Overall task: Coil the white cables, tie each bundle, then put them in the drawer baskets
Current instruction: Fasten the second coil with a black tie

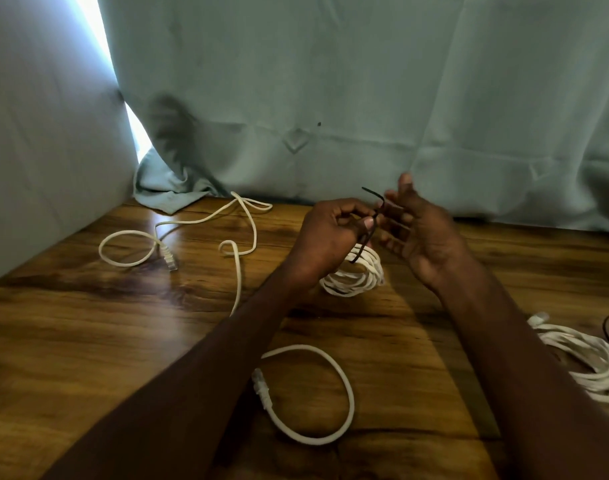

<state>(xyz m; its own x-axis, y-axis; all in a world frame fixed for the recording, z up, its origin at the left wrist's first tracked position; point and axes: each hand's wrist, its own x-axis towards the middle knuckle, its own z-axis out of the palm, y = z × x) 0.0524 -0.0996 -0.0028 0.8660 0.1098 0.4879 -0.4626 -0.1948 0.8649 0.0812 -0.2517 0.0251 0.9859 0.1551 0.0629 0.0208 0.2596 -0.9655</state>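
Both bare forearms reach forward over the glossy, dark-grained wooden desk (88,341). Left hand (327,233) is curled, its grip pinching a thin dark twist tie (372,220) between thumb and forefinger. Right hand (417,230) stands just beside it, palm turned inward, fingers loosely spread, fingertips at the tie's bent upper end. Directly beneath the left grip hangs the small coiled bundle of white round cable (355,278), the tie looped round its top. A loose white cable (240,216) with a clear plug snakes across the desk at left; another white coiled bundle (594,362) lies at right. Pale green curtain (330,98) hangs behind.
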